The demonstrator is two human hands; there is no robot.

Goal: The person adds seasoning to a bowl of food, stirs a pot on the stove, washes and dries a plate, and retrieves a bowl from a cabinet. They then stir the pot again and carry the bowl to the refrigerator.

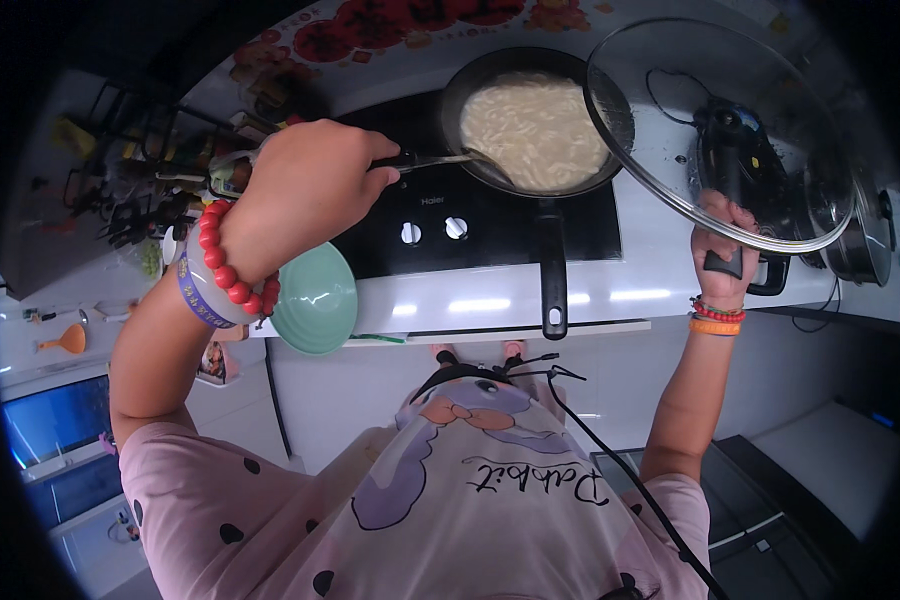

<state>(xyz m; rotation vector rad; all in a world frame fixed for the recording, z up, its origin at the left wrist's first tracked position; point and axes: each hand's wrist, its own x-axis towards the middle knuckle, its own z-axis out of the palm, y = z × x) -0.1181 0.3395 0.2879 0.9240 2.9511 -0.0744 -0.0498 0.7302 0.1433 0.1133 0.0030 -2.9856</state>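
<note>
My left hand grips the black handle of a metal cooking utensil, whose far end dips into the near-left side of a dark frying pan. Whether that end is a ladle or a spatula is hidden by the food. Pale, noodle-like strips in cloudy liquid fill the pan, and its black handle points toward me. On the right, my right hand holds a large glass lid with a metal rim, raised and tilted beside the pan. The lid partly overlaps the pan's right edge, and my fingers show through the glass.
The pan sits on a black Haier gas stove with two white knobs. A green bowl stands at the counter's front edge, left. A black appliance and a metal pot are at right. Bottles and racks crowd the left.
</note>
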